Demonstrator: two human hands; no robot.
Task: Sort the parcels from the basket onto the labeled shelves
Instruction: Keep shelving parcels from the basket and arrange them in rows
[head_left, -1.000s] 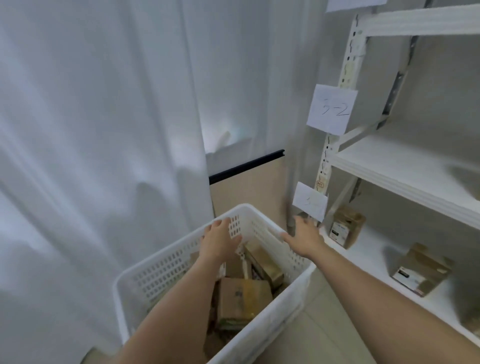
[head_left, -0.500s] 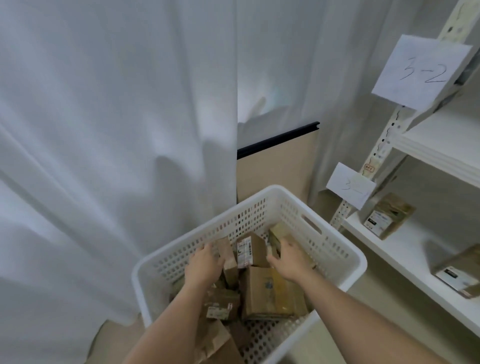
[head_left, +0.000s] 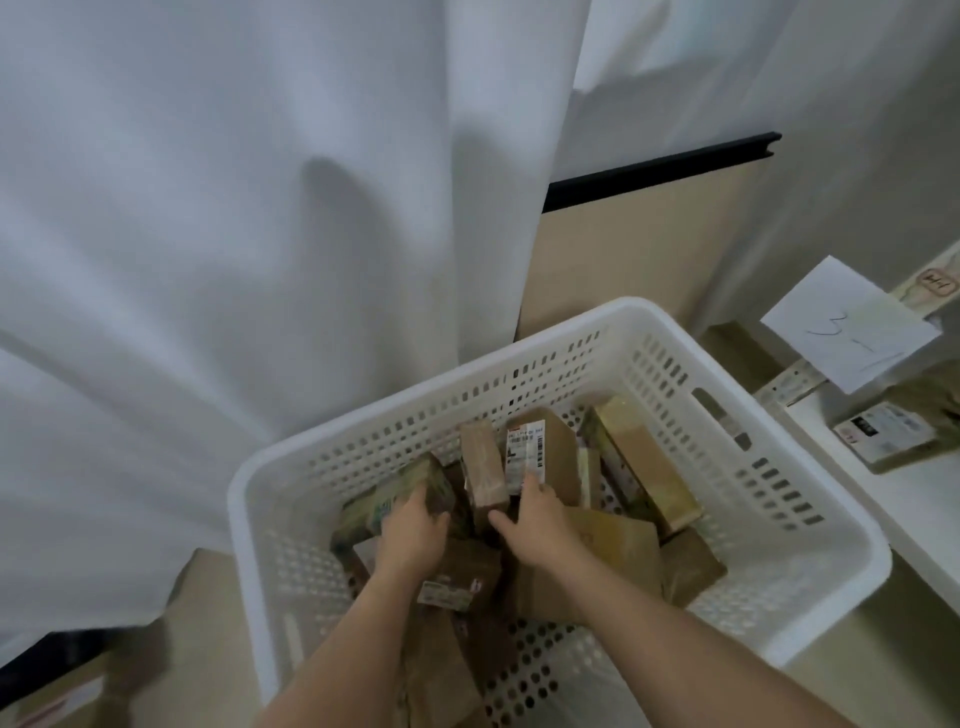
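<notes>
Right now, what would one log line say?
hands: both in white plastic basket | left hand: gripping parcel | right hand: on labelled brown box
</notes>
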